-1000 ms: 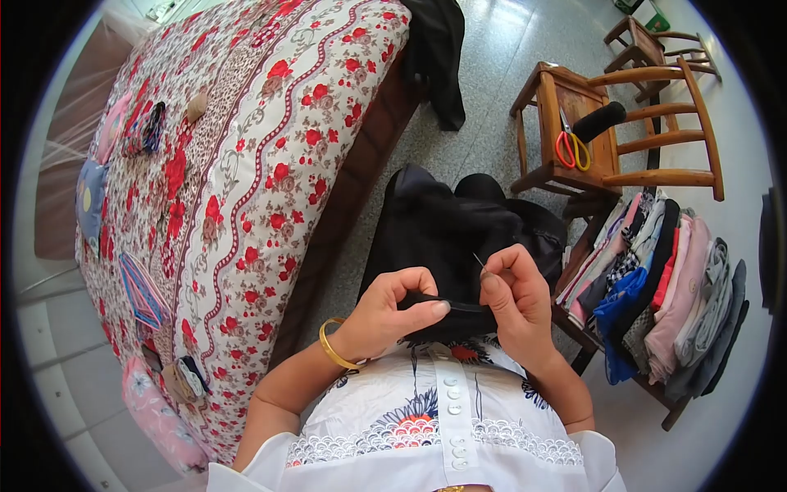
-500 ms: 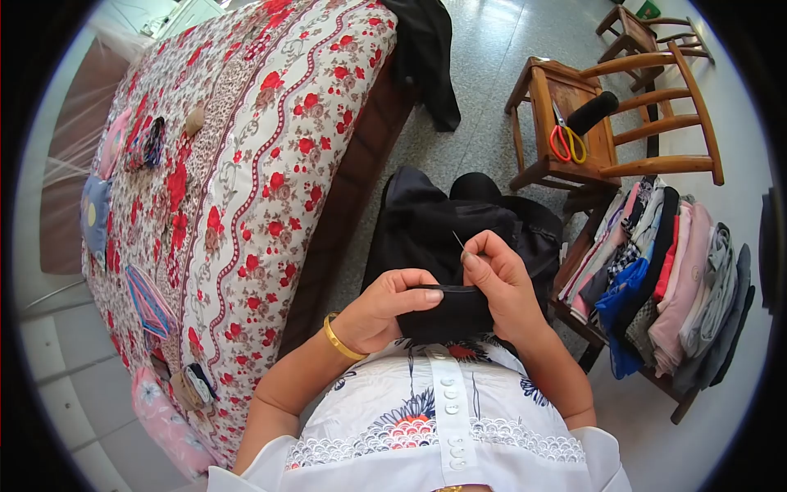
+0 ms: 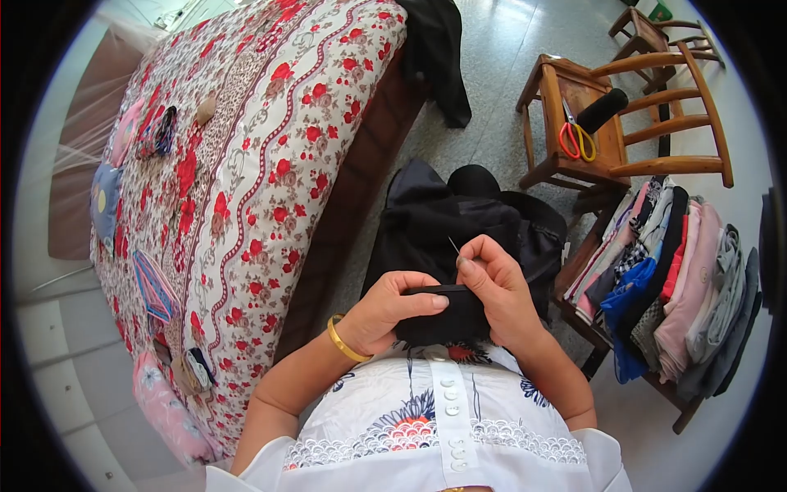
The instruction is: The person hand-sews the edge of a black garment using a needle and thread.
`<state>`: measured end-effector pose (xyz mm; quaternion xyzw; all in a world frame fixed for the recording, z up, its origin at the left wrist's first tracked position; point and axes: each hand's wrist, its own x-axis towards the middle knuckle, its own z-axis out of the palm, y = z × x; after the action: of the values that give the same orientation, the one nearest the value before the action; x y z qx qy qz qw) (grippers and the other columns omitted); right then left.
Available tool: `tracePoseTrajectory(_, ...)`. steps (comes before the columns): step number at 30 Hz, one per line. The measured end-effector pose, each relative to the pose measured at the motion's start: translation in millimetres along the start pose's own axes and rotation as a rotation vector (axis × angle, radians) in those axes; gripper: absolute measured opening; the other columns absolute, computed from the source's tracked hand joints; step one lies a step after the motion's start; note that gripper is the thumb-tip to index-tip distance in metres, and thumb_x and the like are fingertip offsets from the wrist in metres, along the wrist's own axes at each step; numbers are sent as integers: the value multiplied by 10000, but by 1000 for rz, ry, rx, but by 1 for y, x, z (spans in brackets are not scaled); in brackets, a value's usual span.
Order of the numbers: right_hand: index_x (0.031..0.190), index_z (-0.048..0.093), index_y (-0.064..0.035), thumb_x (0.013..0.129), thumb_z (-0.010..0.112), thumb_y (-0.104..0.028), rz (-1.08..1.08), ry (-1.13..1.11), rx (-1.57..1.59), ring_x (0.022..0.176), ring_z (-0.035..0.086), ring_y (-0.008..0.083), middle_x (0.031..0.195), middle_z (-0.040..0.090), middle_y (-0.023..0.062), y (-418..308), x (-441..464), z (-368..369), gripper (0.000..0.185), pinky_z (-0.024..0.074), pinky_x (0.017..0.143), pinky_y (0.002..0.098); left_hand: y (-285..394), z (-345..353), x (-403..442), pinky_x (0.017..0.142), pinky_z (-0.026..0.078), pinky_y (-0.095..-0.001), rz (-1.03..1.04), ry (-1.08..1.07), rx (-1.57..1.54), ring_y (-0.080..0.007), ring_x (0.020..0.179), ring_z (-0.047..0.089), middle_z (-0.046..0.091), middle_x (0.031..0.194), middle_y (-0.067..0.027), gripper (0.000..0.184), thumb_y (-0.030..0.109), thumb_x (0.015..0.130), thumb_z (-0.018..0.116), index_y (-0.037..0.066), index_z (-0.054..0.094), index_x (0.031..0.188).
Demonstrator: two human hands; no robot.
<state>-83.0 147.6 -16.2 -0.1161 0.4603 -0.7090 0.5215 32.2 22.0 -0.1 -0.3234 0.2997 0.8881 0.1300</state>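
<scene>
Black cloth (image 3: pixel 443 318) lies across my lap, with a folded edge raised between my hands. My left hand (image 3: pixel 385 305) pinches that edge, thumb on top and fingers behind. A thin sewing needle (image 3: pixel 453 244) sticks up from the fingertips of my right hand (image 3: pixel 494 283), which are pinched together at the right end of the fold. Any thread on the needle is too fine to make out. More of the dark fabric (image 3: pixel 443 225) spreads over my knees beyond the hands.
To the left stands a bed with a floral cover (image 3: pixel 270 205). At the right a wooden chair (image 3: pixel 607 123) holds scissors (image 3: pixel 576 141) and a black thread spool (image 3: pixel 602 111). Below it, folded clothes (image 3: pixel 680 287) sit on a low bench. Black cloth (image 3: pixel 438 57) hangs off the bed's corner.
The view has shifted slightly, so the bed and chair sit a little further right. The needle has tilted more to the left and sunk slightly; both hands keep their pinch.
</scene>
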Motion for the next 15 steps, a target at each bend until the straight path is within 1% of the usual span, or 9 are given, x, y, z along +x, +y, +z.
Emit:
tracePoseTrajectory(2, 858, 437, -56, 867, 492, -166, 16, -10, 21, 600, 403, -14, 671, 462, -40, 1, -1, -2, 124, 328, 514, 131, -2, 2, -1, 681, 471, -211, 7, 33, 54, -94, 708, 584, 609, 798, -50, 143, 39, 720, 605, 9, 587, 859)
tracePoseTrajectory(4, 859, 438, -56, 866, 494, -167, 30, -16, 43, 602, 407, -14, 673, 468, -37, 1, -2, -6, 125, 332, 518, 131, -2, 3, 1, 648, 469, -199, 33, 20, 92, -85, 694, 582, 610, 809, -53, 170, 24, 726, 610, 4, 594, 894)
tracePoseTrajectory(8, 864, 440, -54, 865, 493, -164, 47, -12, 59, 607, 418, -11, 675, 475, -35, 4, -4, -13, 121, 339, 529, 132, -5, 5, 5, 651, 467, -196, 16, 8, 94, -82, 695, 582, 613, 814, -50, 190, 42, 729, 624, 0, 595, 912)
tracePoseTrajectory(10, 865, 440, -54, 865, 493, -162, 59, -8, 68, 608, 419, -10, 675, 475, -35, 6, -3, -15, 120, 342, 536, 134, -8, 2, 9, 673, 471, -197, -2, 14, 129, -86, 715, 587, 618, 840, -56, 211, 48, 728, 623, 6, 597, 934)
tracePoseTrajectory(13, 865, 440, -50, 864, 489, -156, 9, -3, 19, 621, 423, -4, 688, 471, -36, 10, -1, -18, 117, 348, 550, 138, -9, 3, 16, 664, 469, -195, 19, 7, 181, -77, 718, 581, 613, 831, -44, 161, 60, 747, 616, 17, 600, 902)
tracePoseTrajectory(15, 861, 442, -48, 864, 486, -155, 77, -10, 32, 635, 423, 1, 704, 464, -38, 3, -1, -22, 115, 348, 561, 142, -7, 3, 19, 660, 467, -192, -13, -8, 128, -73, 717, 578, 608, 826, -37, 147, 67, 757, 610, 24, 594, 897)
